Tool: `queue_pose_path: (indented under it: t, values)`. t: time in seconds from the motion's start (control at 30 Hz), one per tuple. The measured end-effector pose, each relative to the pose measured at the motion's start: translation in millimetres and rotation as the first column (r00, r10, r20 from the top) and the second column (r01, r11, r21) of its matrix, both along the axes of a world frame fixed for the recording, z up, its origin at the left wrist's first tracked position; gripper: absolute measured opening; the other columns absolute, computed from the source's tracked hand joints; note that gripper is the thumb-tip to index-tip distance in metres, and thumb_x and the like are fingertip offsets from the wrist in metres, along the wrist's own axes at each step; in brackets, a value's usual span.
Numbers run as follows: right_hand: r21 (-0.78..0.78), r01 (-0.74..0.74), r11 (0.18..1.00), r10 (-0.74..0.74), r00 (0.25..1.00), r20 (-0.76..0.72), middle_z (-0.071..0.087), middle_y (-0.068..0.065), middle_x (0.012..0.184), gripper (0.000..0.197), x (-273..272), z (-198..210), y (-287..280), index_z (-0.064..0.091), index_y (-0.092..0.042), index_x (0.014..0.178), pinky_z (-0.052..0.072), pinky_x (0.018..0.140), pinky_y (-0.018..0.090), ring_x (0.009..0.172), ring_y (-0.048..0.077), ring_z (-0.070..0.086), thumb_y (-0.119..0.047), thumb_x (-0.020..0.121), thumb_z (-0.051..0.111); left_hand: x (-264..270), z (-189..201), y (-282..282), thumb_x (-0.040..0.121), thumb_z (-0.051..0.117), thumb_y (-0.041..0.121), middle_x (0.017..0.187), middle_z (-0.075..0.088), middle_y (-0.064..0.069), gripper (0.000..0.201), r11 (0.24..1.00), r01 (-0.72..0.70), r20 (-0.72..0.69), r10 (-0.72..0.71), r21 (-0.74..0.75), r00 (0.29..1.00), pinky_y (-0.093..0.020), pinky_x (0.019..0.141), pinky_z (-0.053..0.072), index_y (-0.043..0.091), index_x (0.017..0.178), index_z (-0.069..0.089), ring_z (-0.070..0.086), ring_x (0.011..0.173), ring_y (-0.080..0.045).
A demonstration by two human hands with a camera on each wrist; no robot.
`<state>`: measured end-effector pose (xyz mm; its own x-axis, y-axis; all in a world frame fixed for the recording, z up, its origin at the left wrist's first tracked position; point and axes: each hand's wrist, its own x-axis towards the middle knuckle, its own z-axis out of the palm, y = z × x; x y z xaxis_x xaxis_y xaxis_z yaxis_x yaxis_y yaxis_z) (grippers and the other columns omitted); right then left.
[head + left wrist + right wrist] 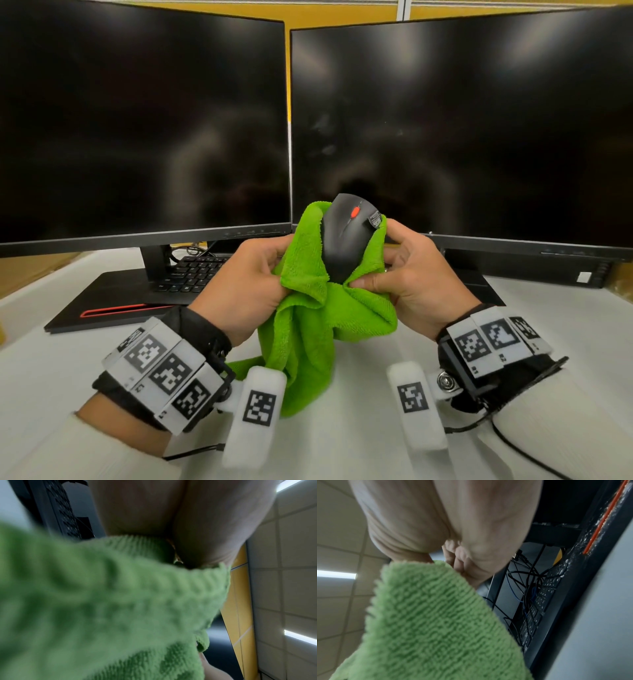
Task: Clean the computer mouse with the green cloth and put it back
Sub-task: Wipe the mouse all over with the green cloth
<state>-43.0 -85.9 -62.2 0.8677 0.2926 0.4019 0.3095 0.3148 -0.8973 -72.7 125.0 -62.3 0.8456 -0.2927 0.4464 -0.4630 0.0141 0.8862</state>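
A black computer mouse (346, 236) with a red scroll wheel is held upright above the desk, cradled in the green cloth (308, 329). My left hand (250, 281) grips the cloth at the mouse's left side. On the mouse's right, my right hand (400, 270) pinches the cloth against its lower edge with the thumb. The cloth's loose end hangs down to the desk. The green cloth (102, 608) fills the left wrist view under my palm, and the green cloth (436, 622) likewise fills the right wrist view; the mouse is hidden in both.
Two dark monitors (144, 130) (462, 130) stand close behind my hands. A black keyboard (191, 270) lies under the left monitor on its black stand base (102, 305). The white desk (342, 445) stretches toward me. Cables (527, 582) hang behind the keyboard.
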Motion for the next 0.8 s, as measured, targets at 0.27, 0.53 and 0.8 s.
queue_pose_path:
  t: [0.27, 0.53, 0.8]
  values:
    - [-0.061, 0.056, 0.997, -0.051, 0.996, 0.076, 0.074, 0.028, 0.115, 0.095, -7, 0, 6, 0.048, -0.020, 0.142, 0.061, 0.087, 0.059, 0.106, 0.044, 0.073, 0.010, 0.060, 0.087, -1, 1, -3, 0.078, 0.084, -0.005, 0.121, 0.079, -0.004, 0.066, 0.993, -0.079, 0.070, 0.073, 0.083, 0.995, -0.035, 0.091, 0.063, 0.017, 0.138, 0.064, 0.075, 0.113, -0.020]
    - [-0.055, 0.153, 0.987, -0.147, 0.985, 0.093, 0.077, 0.016, 0.091, 0.055, -15, 1, 17, 0.059, -0.018, 0.119, 0.062, 0.067, 0.047, 0.083, 0.033, 0.076, -0.015, 0.071, 0.084, 1, 1, -2, 0.087, 0.081, 0.017, 0.104, 0.082, -0.009, 0.028, 0.975, -0.212, 0.048, 0.209, 0.065, 0.977, -0.046, 0.088, 0.064, 0.018, 0.115, 0.076, 0.078, 0.101, -0.025]
    - [-0.002, 0.188, 0.982, -0.187, 0.980, 0.072, 0.074, 0.024, 0.112, 0.046, -5, 0, 11, 0.066, -0.023, 0.119, 0.056, 0.091, 0.069, 0.108, 0.046, 0.071, -0.009, 0.077, 0.077, 5, -2, 2, 0.098, 0.071, 0.019, 0.100, 0.081, -0.018, 0.014, 0.949, -0.303, 0.040, 0.300, 0.088, 0.953, -0.061, 0.093, 0.058, 0.008, 0.097, 0.079, 0.076, 0.100, -0.033]
